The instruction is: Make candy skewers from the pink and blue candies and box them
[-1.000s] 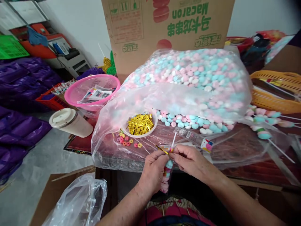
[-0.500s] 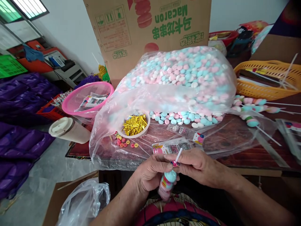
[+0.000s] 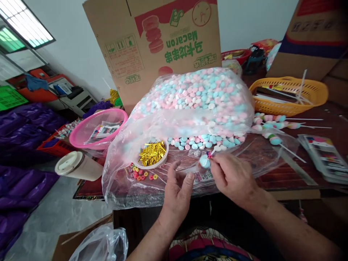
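Note:
My right hand (image 3: 234,178) pinches a wrapped marshmallow skewer (image 3: 204,161) near its tied neck, over the front of the table. A pale blue piece shows below the tie; the lower end is blurred. My left hand (image 3: 177,195) is apart from it, fingers and thumb spread, with nothing in them. Printed clear wrappers (image 3: 202,177) lie partly hidden behind my hands. Beyond them, a large clear plastic bag (image 3: 174,121) spills pink, blue and white marshmallows (image 3: 206,140). Gold twist ties (image 3: 152,153) fill a round white bowl (image 3: 166,154). Small colourful rings (image 3: 140,174) lie beside it.
A pink basket (image 3: 78,139) and a lidded cup (image 3: 84,166) stand at left. Finished skewers (image 3: 274,139), a yellow basket (image 3: 320,92) and a stack of wrappers (image 3: 323,156) are at right. Behind stands a cardboard box (image 3: 122,47); purple packs (image 3: 21,188) lie far left.
My left hand has let go of the skewer and opened. My right hand has lifted the skewer up and forward over the table. The camera's view has shifted.

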